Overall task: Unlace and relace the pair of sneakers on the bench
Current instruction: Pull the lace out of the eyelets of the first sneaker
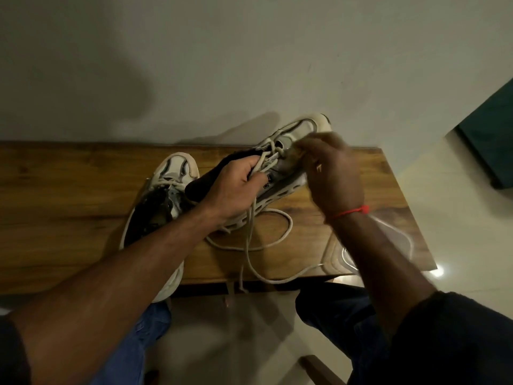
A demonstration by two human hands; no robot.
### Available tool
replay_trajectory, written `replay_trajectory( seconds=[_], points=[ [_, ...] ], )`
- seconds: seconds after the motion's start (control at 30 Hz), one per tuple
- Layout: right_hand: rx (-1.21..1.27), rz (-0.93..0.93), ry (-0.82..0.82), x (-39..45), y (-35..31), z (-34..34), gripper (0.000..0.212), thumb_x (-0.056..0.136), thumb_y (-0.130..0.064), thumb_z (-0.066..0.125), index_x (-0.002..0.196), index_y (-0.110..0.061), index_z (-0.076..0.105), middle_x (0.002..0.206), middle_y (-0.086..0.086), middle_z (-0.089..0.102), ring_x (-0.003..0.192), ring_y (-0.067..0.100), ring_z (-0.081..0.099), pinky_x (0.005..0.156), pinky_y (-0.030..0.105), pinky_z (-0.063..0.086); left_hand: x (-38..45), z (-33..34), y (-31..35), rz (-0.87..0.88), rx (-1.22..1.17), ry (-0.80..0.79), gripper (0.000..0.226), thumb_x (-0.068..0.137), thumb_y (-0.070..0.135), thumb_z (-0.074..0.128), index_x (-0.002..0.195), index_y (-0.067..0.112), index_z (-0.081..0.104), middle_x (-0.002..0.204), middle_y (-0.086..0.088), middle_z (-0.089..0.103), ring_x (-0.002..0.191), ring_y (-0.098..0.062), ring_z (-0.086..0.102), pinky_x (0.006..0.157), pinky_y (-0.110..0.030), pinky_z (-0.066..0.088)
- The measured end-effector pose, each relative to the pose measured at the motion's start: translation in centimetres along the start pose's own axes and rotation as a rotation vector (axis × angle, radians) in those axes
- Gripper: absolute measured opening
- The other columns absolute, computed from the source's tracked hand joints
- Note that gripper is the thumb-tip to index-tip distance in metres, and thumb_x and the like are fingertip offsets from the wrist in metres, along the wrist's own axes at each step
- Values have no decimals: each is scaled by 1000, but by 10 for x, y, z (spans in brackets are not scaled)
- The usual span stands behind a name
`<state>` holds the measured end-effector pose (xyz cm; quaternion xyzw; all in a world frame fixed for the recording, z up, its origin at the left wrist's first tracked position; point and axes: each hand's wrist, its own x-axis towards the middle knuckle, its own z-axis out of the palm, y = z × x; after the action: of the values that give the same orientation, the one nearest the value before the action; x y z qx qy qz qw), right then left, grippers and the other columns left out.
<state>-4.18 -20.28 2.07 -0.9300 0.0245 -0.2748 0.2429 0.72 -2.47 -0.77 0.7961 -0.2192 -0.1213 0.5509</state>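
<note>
On the bench (69, 190) one sneaker (163, 195) lies half under the left forearm, beside it the left hand (236, 187) grips the tilted second sneaker (288, 151) and its lace (263, 240), and the blurred right hand (330, 173) pinches near the eyelets.

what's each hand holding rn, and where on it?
Left hand grips the raised sneaker at its tongue, laces under the fingers. Right hand is motion-blurred at the toe-end lace; its grip cannot be told.
</note>
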Motion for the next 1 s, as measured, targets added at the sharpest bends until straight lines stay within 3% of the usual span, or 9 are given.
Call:
replay_trajectory(
  seconds=[0.1, 0.2, 0.33, 0.43, 0.53, 0.7, 0.77, 0.9, 1.0],
  points=[
    [48, -158, -161, -17, -24, 21, 20, 91, -7, 65, 110, -7, 72, 109, 9, 65, 91, 15, 63, 81, 23, 55, 4, -6, 0, -66, -136, 58, 19, 99, 4, 52, 101, 3, 70, 77, -16, 66, 67, -20, 58, 63, -33, 47],
    [77, -277, -256, -24, -34, 35, 19, 90, -9, 66, 109, -7, 70, 107, 8, 66, 89, 17, 65, 77, 24, 57, 7, -16, 3, -119, -270, 110, 22, 99, 6, 50, 107, 6, 70, 92, -17, 68, 81, -23, 61, 73, -38, 51],
    [106, -107, -6, -4, -21, 17, 17, 91, -13, 63, 106, -6, 69, 108, 10, 64, 87, 11, 58, 74, 6, 43, 9, -18, 2, -124, -288, 104, 23, 97, 15, 51, 105, 8, 72, 93, -24, 67, 84, -23, 55, 78, -40, 46],
    [129, 2, 195, 10, -2, -3, 16, 89, -8, 63, 103, -5, 71, 105, 12, 63, 83, 15, 60, 72, 5, 43, 3, -12, 5, -107, -238, 44, 30, 91, 26, 53, 104, 5, 70, 85, -12, 57, 79, -19, 48, 74, -39, 40],
    [114, 33, 261, 11, 0, -6, 15, 88, -5, 65, 101, -3, 72, 102, 14, 62, 81, 16, 59, 71, 3, 41, -2, -4, 8, -99, -291, 14, 26, 91, 23, 52, 102, 12, 72, 86, -9, 57, 78, -18, 48, 72, -35, 40],
    [93, -6, -11, -6, -21, 25, 11, 89, -7, 67, 99, -6, 73, 98, 6, 63, 81, 12, 58, 72, 4, 39, -4, -3, 5, -203, -399, 59, 21, 96, 7, 49, 101, -9, 62, 82, -12, 50, 64, -24, 41, 56, -34, 34],
    [142, 29, -51, -7, -22, 27, 11, 88, -8, 68, 98, -10, 73, 96, 1, 64, 80, 7, 56, 70, 4, 40, -4, -7, -2, -243, -384, 76, 22, 98, 3, 48, 104, -14, 60, 83, -12, 51, 66, -26, 40, 56, -33, 33],
    [183, -76, -207, -23, -32, 33, 12, 87, -12, 68, 99, -14, 70, 99, 1, 64, 83, 8, 58, 73, 20, 52, -1, -10, 3, -310, -484, 165, 18, 97, 3, 48, 101, -6, 64, 78, -13, 56, 69, -25, 53, 58, -32, 47],
    [155, -161, -219, -29, -42, 43, 14, 88, -11, 68, 102, -11, 68, 103, 4, 60, 84, 12, 58, 71, 20, 53, 6, -17, 6, -350, -563, 230, 14, 94, 1, 49, 94, 0, 63, 76, -9, 57, 64, -17, 59, 52, -26, 51]
  ],
)
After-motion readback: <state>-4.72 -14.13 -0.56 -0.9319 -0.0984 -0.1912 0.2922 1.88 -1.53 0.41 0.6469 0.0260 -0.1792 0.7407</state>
